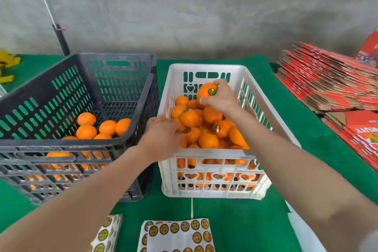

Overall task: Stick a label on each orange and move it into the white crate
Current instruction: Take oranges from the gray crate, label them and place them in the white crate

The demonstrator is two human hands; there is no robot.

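Note:
My right hand (222,98) grips a labelled orange (205,90) over the far part of the white crate (214,154), which holds a heap of oranges (206,129). My left hand (163,136) reaches over the crate's near left corner, fingers among the oranges; whether it holds anything I cannot tell. The black crate (67,145) to the left holds several oranges (87,129). Sheets of round labels (180,233) lie on the green table in front.
Flattened red cartons (327,80) are stacked at the right. A second label sheet (105,233) lies front left. A grey wall stands behind the table, with a black pole (61,40) leaning at the left. Green cloth (241,221) covers the table.

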